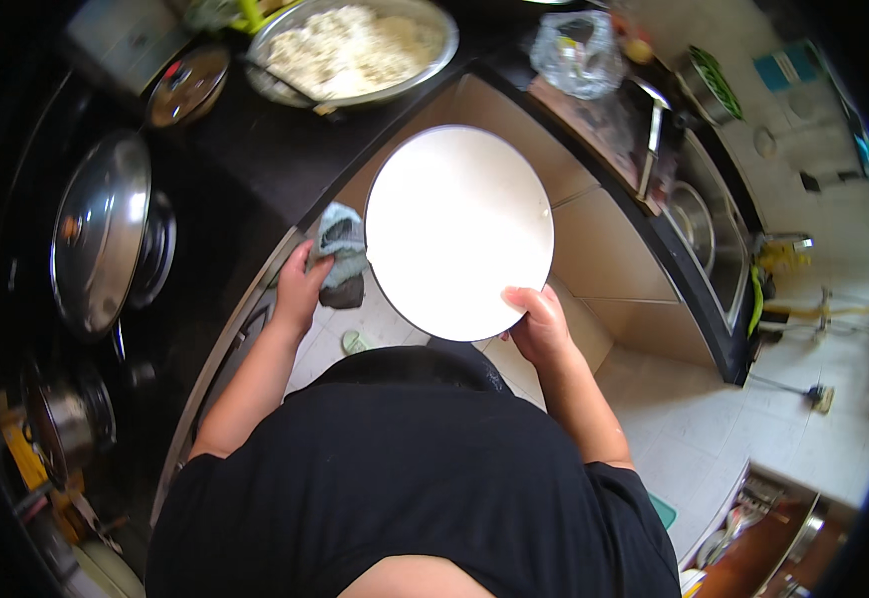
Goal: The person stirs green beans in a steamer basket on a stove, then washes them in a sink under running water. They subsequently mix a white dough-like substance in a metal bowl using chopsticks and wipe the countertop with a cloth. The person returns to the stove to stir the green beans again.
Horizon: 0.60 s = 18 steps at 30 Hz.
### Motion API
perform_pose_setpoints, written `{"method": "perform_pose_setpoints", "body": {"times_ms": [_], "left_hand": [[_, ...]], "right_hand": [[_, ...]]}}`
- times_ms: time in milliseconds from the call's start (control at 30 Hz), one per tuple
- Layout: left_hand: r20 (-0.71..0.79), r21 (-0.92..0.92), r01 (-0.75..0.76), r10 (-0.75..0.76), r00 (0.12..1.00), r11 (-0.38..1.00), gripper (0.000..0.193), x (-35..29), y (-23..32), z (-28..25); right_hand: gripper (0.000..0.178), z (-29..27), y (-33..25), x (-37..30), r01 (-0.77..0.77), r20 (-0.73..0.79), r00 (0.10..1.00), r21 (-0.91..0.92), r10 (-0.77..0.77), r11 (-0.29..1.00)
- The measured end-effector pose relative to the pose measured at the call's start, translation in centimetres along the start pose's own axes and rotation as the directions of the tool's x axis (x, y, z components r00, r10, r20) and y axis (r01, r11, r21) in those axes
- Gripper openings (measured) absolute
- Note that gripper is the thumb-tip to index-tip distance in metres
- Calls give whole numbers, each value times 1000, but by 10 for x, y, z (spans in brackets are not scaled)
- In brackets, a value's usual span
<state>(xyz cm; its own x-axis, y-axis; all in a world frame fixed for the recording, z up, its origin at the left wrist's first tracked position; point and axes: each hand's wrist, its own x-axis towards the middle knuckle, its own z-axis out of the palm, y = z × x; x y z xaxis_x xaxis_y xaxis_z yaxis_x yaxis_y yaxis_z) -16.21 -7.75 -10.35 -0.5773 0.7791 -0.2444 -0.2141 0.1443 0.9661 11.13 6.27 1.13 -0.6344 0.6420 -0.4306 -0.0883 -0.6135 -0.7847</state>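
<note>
A large round white plate (pixel 459 229) with a thin dark rim is held up in front of me, its bright inner face toward me. My right hand (pixel 539 324) grips it at the lower right edge, thumb on the face and the other fingers behind. In my left hand (pixel 300 291) is a crumpled blue-grey cloth (pixel 342 237), with a darker part hanging below. The cloth is right beside the plate's left edge; whether they touch I cannot tell.
A metal bowl (pixel 390 97) of white crumbly food stands on the dark counter. Leftward are a lidded pan (pixel 106 234) and a pot (pixel 61 429). Rightward are a clear plastic bag (pixel 579 60), a cleaver (pixel 652 140) and a sink (pixel 733 264). An open drawer (pixel 803 533) sits lower right.
</note>
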Motion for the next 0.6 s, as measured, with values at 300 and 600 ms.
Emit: {"method": "perform_pose_setpoints", "body": {"times_ms": [300,600], "left_hand": [[263,-273,294,-223,939,916,30,28,14,140],[357,-362,419,-291,887,833,29,69,51,288]], "right_hand": [[22,-144,-19,-46,140,-342,930,-7,-134,990],[22,-256,-69,-37,206,-405,891,-40,-204,978]]}}
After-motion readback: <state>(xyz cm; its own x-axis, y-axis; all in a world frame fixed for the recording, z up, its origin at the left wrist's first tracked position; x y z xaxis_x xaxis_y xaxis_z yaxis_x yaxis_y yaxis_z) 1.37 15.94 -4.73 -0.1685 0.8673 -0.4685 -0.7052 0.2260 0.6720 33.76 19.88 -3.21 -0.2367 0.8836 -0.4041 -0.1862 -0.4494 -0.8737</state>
